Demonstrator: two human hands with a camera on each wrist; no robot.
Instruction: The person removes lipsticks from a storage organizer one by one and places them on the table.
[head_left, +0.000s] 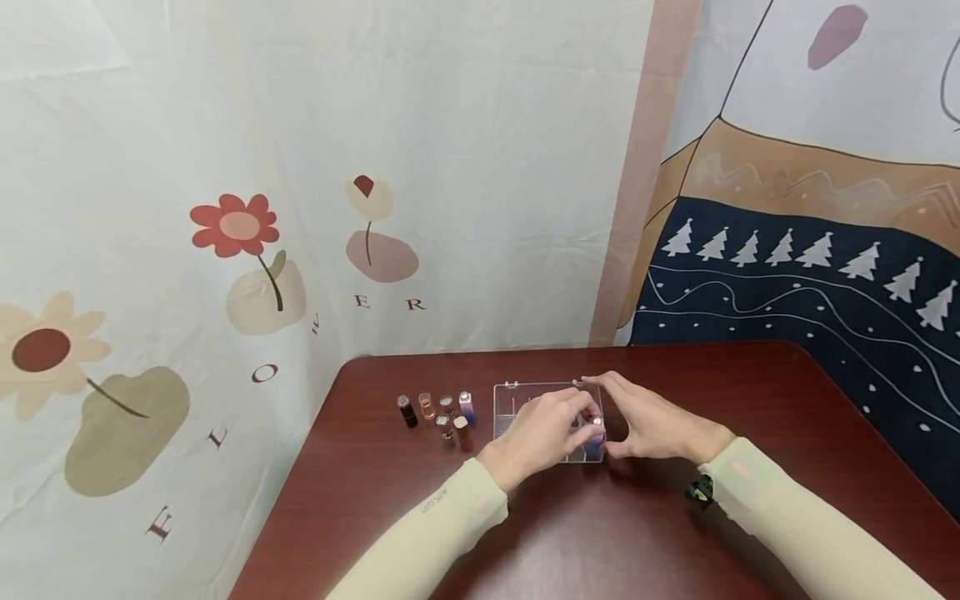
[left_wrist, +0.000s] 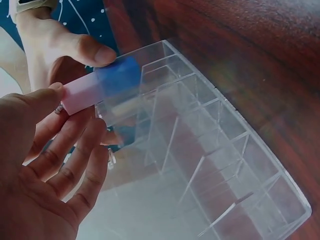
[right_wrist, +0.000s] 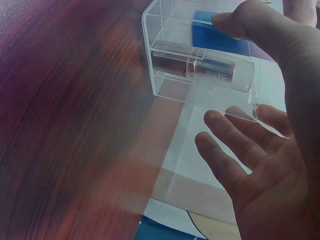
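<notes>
My left hand (head_left: 551,423) pinches a pink-and-blue lipstick tube (left_wrist: 82,92) by its pink end, between thumb and fingertips. The tube's blue end sits within an end compartment of a clear divided organizer box (head_left: 496,417). Around the right end of this box is my right hand (head_left: 660,421), thumb at the near corner beside the blue end and fingers reaching to the far corner. In the right wrist view, a clear-capped lipstick (right_wrist: 220,70) stands in the compartment beside the blue tube. Several other compartments show no contents in the left wrist view.
Left of the box stand several lipsticks: a black one (head_left: 407,411), a clear pinkish one (head_left: 427,406), a brown one (head_left: 462,433) and another pink-and-blue one (head_left: 467,408). The red-brown table (head_left: 360,500) meets a printed cloth backdrop (head_left: 480,208) at its far edge.
</notes>
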